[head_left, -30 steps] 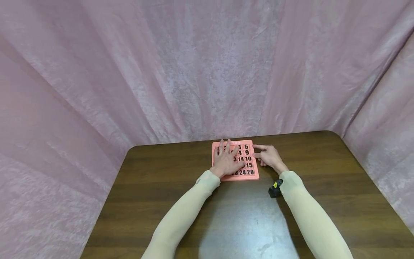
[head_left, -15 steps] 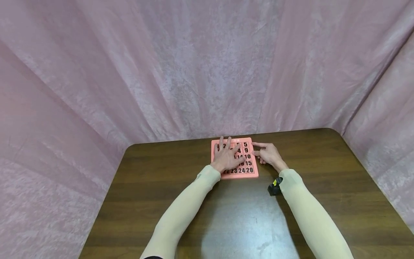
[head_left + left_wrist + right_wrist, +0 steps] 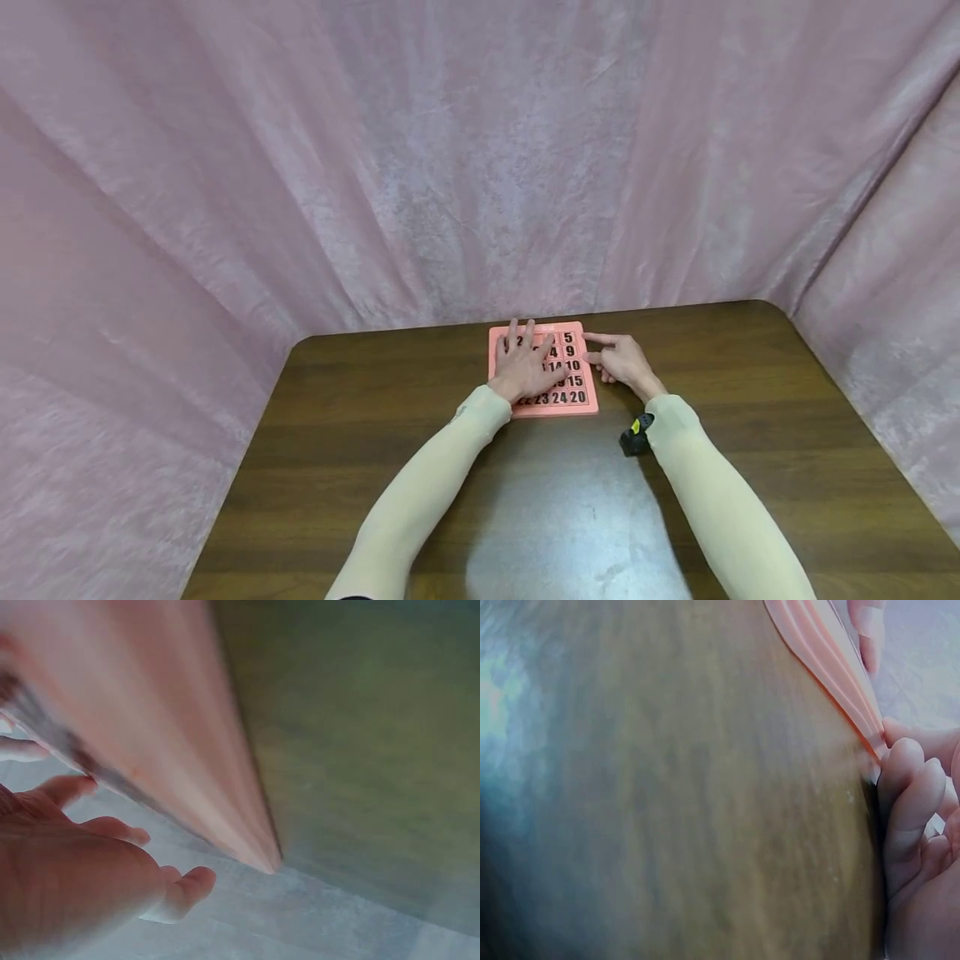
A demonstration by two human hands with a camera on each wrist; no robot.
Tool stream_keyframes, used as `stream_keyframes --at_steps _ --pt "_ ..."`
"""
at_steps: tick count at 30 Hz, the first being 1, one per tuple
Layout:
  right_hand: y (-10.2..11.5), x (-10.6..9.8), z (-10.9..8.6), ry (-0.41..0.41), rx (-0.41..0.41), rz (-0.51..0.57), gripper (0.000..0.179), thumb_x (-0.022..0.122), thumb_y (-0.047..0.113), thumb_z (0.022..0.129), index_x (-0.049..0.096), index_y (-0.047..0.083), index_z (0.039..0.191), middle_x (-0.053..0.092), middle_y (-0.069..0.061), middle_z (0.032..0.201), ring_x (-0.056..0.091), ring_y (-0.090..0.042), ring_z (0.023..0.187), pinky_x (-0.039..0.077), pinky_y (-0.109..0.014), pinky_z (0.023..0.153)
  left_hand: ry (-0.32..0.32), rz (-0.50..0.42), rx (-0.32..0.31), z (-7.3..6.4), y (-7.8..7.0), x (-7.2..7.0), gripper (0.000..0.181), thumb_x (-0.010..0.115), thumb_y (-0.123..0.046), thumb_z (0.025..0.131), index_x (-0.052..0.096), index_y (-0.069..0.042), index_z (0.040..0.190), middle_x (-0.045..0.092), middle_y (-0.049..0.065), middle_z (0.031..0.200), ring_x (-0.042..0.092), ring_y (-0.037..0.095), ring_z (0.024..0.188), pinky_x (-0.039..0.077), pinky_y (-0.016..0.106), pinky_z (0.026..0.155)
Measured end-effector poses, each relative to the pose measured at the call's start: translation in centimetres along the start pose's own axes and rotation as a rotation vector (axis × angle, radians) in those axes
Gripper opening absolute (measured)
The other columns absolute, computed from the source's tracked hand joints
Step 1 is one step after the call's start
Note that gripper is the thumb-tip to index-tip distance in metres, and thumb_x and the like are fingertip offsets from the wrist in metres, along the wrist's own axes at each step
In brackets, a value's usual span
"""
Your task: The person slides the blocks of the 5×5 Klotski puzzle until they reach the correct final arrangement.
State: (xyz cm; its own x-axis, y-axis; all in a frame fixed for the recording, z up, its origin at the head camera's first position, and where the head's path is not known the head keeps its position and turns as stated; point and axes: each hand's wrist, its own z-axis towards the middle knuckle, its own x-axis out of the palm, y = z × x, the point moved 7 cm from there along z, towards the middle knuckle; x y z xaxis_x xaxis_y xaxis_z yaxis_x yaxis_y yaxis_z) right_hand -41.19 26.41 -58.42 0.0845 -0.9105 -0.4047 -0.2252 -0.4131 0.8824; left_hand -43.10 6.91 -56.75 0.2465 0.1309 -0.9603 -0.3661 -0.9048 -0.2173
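A pink sliding number puzzle (image 3: 555, 411) lies at the table's far edge, its black-numbered tiles partly covered. Spread across its left and middle is my left hand (image 3: 522, 372), fingers straight and thumb pointing right over the tiles. At the puzzle's right side, my right hand (image 3: 624, 360) has its index finger extended to the upper edge and its thumb a little lower, with the other fingers curled in. The left wrist view shows the left hand (image 3: 82, 862) over the puzzle's side wall (image 3: 172, 727). In the right wrist view, fingertips (image 3: 904, 765) meet the puzzle's corner (image 3: 874, 739).
A brown wood-grain table (image 3: 337, 433) spans the scene, with a bright reflection near its middle front. Pink velvet curtain (image 3: 480, 167) hangs right behind the far edge. A small black device (image 3: 635, 437) with a yellow mark sits at the right wrist.
Both hands keep nearly the same place on the puzzle. The left hand has shifted slightly over the tiles, uncovering more of the bottom row; the head view has moved a little.
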Motion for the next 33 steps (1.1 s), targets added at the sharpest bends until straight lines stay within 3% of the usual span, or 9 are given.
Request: stream_keyframes --at_steps 5,10,18,21,28,33 --pt "0.2 -0.5 0.1 -0.005 0.002 -0.008 0.052 0.067 0.015 0.106 0.060 0.014 0.158 0.060 0.001 0.070 0.054 -0.009 0.052 0.050 -0.027 0.051 -0.011 -0.005 -0.023 -0.4 0.5 0.0 0.091 0.051 -0.073 0.103 0.028 -0.023 0.175 0.003 0.010 0.187 -0.009 0.037 0.174 0.004 0.062 0.139" --pt "0.7 -0.9 0.3 -0.032 -0.016 -0.022 0.052 0.068 0.016 0.106 0.061 0.014 0.158 0.060 0.001 0.071 0.053 -0.008 0.051 0.048 -0.025 0.050 -0.054 0.032 -0.005 -1.0 0.6 -1.0 0.088 0.052 -0.073 0.102 0.035 -0.022 0.173 0.010 0.009 0.187 -0.005 0.038 0.174 0.008 0.062 0.139" --pt "0.1 -0.1 0.2 -0.009 0.004 -0.007 0.052 0.067 0.015 0.106 0.061 0.015 0.158 0.061 0.001 0.070 0.055 -0.009 0.052 0.051 -0.026 0.052 -0.011 0.030 -0.025 -1.3 1.1 -0.5 0.089 0.052 -0.073 0.103 0.034 -0.020 0.173 0.008 0.009 0.187 -0.009 0.036 0.174 0.005 0.061 0.140" --pt "0.0 -0.2 0.2 -0.017 -0.005 -0.006 0.051 0.067 0.015 0.106 0.062 0.015 0.156 0.061 0.000 0.071 0.055 -0.008 0.051 0.050 -0.025 0.051 -0.001 0.022 -0.027 -0.9 0.7 -0.4 0.089 0.051 -0.073 0.102 0.032 -0.023 0.174 0.006 0.008 0.187 -0.010 0.036 0.174 0.005 0.061 0.139" --pt "-0.1 -0.1 0.2 -0.013 -0.009 0.007 0.051 0.068 0.014 0.105 0.063 0.013 0.156 0.061 0.001 0.070 0.054 -0.008 0.051 0.050 -0.025 0.051 0.019 0.020 0.014 -0.2 -0.5 -0.3 0.079 0.048 -0.073 0.105 0.027 -0.040 0.174 0.003 0.005 0.188 -0.011 0.039 0.174 0.005 0.065 0.138" --pt "0.1 -0.1 0.3 -0.005 -0.010 0.003 0.051 0.067 0.014 0.106 0.062 0.014 0.157 0.060 0.001 0.069 0.054 -0.008 0.052 0.051 -0.026 0.052 0.000 0.040 0.021 0.1 -0.7 -0.6 0.076 0.047 -0.073 0.105 0.030 -0.041 0.172 0.007 0.005 0.187 -0.008 0.039 0.174 0.009 0.065 0.138"
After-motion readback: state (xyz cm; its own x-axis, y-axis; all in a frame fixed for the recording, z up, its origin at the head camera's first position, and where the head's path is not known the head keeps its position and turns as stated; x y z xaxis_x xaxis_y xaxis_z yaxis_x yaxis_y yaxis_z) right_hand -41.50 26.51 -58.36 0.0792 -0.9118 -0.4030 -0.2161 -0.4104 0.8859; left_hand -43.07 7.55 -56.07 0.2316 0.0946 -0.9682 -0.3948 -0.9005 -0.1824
